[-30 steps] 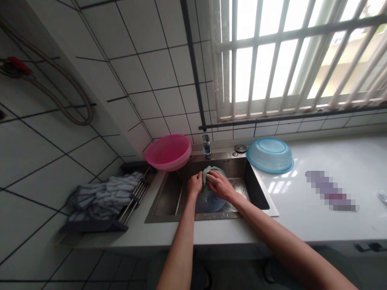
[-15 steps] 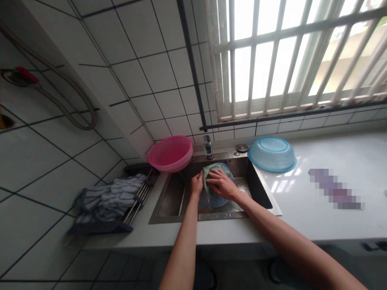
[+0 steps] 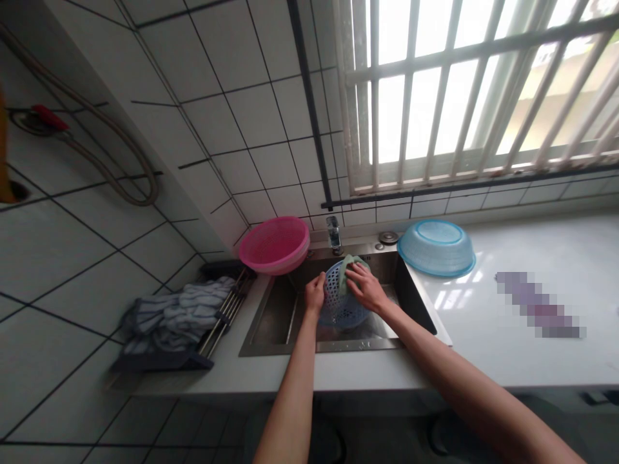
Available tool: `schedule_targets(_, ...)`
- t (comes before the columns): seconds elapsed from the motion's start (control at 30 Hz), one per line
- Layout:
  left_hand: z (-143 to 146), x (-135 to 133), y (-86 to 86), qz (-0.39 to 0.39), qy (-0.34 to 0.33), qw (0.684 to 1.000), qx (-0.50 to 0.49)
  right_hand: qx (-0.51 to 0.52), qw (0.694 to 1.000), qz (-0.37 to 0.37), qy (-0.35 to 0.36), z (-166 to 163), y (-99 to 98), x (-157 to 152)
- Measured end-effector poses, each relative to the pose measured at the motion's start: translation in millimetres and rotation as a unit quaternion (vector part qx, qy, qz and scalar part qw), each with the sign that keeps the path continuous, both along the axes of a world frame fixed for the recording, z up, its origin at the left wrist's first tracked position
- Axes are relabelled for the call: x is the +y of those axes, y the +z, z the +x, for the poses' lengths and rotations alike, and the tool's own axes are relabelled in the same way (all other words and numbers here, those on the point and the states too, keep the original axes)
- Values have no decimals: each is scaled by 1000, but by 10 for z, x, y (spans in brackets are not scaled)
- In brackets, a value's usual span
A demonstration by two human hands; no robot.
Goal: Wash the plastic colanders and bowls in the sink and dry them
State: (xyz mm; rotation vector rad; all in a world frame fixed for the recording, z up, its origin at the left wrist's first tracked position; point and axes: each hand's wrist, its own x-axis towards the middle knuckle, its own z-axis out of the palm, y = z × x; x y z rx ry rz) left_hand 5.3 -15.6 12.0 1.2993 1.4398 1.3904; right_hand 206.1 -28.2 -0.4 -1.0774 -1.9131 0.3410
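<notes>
A blue plastic colander (image 3: pixel 333 291) with a perforated wall is tilted inside the steel sink (image 3: pixel 271 327). My left hand (image 3: pixel 316 294) is closed on its left rim, thumb up. Against the colander's upper right part lies a green cloth (image 3: pixel 346 268), bunched under the fingers of my right hand (image 3: pixel 366 287). That hand presses the cloth to the colander wall. The colander's right side is partly hidden by the right hand and the cloth.
Behind the sink stands a faucet (image 3: pixel 333 233), with a drain stopper (image 3: pixel 388 238) near it. A pink basket (image 3: pixel 275 246) sits at the back left, an upturned blue basin (image 3: pixel 436 248) at the right. Striped cloth (image 3: pixel 186 316) lies by a metal rack (image 3: pixel 220 322) on the left.
My right hand has slid the green cloth to the right across the colander, baring more of its perforated left side. The left hand stays at about the same place on the rim.
</notes>
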Motion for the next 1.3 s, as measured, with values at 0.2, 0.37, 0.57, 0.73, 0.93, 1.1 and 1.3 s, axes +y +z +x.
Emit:
schedule_targets(0.2,27,17,7,33,-4,999,26,-94,986,81,109,-207,202,-208)
schedule_targets(0.37,-9,-2,1,22,-4,999,29,13,1000,-5,-12,-15,26,14)
schedule_targets(0.57,-2,-18,-40,9,-18,998,58,62,992,-74,-84,77,-115,104)
schedule_targets(0.73,32,-4,-54,63,-36,995,71,-32,999,32,10,-69,31,-66)
schedule_targets(0.93,35,10,-63,58,-64,995,50,-3,1000,23,-11,35,105,-1)
schedule_targets(1.1,60,17,-96,37,-88,995,34,-4,997,10,-71,85,28,47)
schedule_targets(1.3,31,16,-52,78,-47,990,110,-73,996,42,-18,-128,42,-86)
